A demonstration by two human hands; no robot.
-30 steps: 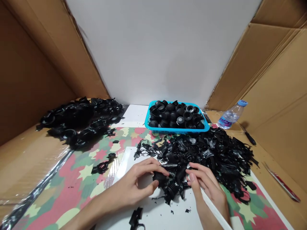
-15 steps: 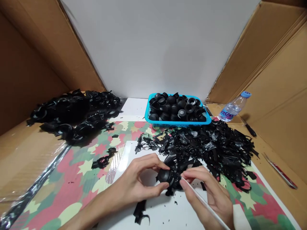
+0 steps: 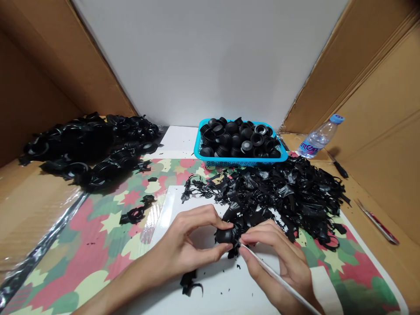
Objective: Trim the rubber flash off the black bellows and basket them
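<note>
Between the thumb and forefinger of my left hand [image 3: 193,243] is a small round black rubber part [image 3: 224,236], its domed end toward the left. My right hand [image 3: 278,258] is closed in a pencil grip on a slim white-handled tool [image 3: 275,274]. The tool's tip meets the right side of the rubber part; its exact shape is hidden by fingers and scraps. Both hands are over a white board [image 3: 226,284] strewn with black crumbs. A torn black strip [image 3: 190,283] lies below my left hand.
A heap of black scraps [image 3: 295,197] spreads behind my right hand. Beyond stands a blue basket [image 3: 243,161] of black ribbed parts. Untrimmed-looking black pieces [image 3: 98,148] are piled left. On the right are a water bottle [image 3: 316,138], a red-handled tool [image 3: 377,223] and a black-handled tool [image 3: 340,169].
The tool's tip and my right hand have shifted slightly left, closer against the rubber part. The part has turned a little in my left fingers. The whole view has tilted slightly.
</note>
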